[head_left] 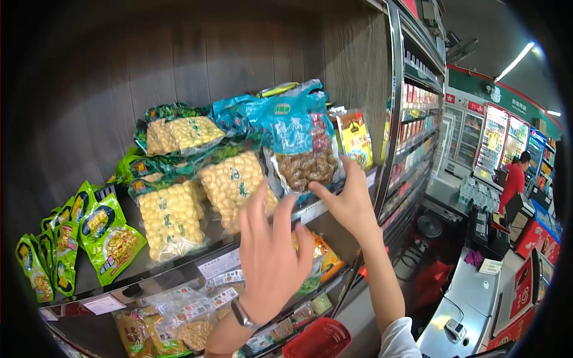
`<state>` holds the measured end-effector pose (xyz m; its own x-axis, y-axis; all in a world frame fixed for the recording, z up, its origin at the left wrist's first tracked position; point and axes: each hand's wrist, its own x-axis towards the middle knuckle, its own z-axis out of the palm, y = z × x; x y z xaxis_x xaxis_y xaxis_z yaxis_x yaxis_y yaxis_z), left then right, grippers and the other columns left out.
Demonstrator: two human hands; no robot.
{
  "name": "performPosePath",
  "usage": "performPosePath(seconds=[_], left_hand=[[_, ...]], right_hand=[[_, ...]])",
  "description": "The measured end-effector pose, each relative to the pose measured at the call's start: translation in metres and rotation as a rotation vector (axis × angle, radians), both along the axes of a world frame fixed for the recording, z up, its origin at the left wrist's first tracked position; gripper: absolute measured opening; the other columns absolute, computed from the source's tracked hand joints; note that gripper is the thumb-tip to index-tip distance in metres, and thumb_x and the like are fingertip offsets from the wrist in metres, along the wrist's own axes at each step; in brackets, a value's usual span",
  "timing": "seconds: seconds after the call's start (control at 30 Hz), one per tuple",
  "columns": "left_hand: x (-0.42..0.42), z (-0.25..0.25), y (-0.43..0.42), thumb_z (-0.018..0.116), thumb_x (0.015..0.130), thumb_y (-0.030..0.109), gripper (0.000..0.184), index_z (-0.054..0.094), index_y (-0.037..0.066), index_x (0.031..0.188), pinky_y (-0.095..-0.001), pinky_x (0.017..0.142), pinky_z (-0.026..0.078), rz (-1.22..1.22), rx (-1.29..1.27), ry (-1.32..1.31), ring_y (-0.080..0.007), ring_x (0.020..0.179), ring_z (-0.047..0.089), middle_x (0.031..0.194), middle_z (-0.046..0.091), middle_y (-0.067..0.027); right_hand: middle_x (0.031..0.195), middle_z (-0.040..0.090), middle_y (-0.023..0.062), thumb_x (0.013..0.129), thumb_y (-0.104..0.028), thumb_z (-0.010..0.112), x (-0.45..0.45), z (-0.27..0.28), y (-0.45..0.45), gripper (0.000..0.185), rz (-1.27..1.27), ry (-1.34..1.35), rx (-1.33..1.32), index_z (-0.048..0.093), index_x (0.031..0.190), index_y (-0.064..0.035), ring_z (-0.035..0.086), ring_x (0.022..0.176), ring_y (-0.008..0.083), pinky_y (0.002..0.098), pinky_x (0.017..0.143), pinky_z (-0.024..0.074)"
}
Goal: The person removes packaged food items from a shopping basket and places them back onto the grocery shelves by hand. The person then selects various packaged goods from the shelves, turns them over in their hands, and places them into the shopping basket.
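Note:
My left hand (271, 256), with a watch on the wrist, is raised before the shelf edge, fingers spread and holding nothing. It overlaps the lower part of a bag of pale round pieces (233, 185). My right hand (349, 200) has its thumb and forefinger apart at the lower right of a blue-topped clear bag of brown pieces (304, 167); whether they touch it I cannot tell. Just behind that hand stands a yellow and red packet (355, 138). Another bag of pale pieces (170, 221) lies left of my left hand.
Green snack packets (110, 238) stand at the shelf's left end. Below are a lower shelf of bagged goods (194, 325) and a red basket (318, 340). A tall rack (415, 119) rises at right. Beyond it, a person in red (513, 182) stands near a counter (456, 292).

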<state>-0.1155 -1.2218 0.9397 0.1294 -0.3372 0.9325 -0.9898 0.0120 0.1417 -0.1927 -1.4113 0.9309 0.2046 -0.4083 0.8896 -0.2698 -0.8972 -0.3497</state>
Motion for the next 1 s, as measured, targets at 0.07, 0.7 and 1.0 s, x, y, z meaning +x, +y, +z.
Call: performPosePath(seconds=[0.07,0.7,1.0], left_hand=[[0.003,0.008,-0.019,0.061,0.086,0.007,0.034,0.059,-0.002,0.119,-0.0502,0.095,0.044,0.1,-0.011,0.002,-0.043,0.118,0.048,0.135,0.05,-0.028],[0.004,0.005,-0.048,0.058,0.092,0.008,0.055,0.044,-0.003,0.145,-0.0445,0.115,0.026,-0.366,-0.241,0.36,-0.0344,0.139,0.031,0.146,0.035,-0.0233],[-0.043,-0.046,0.059,0.058,0.098,0.041,0.08,0.023,-0.004,0.155,-0.044,0.116,0.027,-0.677,-0.34,0.888,-0.0285,0.139,0.038,0.155,0.033,-0.0207]], right_hand=[[0.123,0.056,0.03,0.073,-0.036,0.087,0.006,0.002,-0.009,0.091,0.046,-0.029,0.064,0.042,0.135,0.0124,0.053,0.118,0.0424,0.0462,0.101,0.0425],[0.124,0.058,0.0154,0.065,-0.022,0.094,-0.008,0.024,0.031,0.082,0.423,-0.334,0.251,0.051,0.131,0.0018,0.055,0.119,0.0255,0.0374,0.102,0.0434],[0.132,0.053,0.0162,0.064,-0.006,0.091,-0.094,-0.049,0.175,0.078,0.432,-0.195,0.246,0.054,0.133,-0.0021,0.058,0.11,0.0269,0.0372,0.097,0.0447]])
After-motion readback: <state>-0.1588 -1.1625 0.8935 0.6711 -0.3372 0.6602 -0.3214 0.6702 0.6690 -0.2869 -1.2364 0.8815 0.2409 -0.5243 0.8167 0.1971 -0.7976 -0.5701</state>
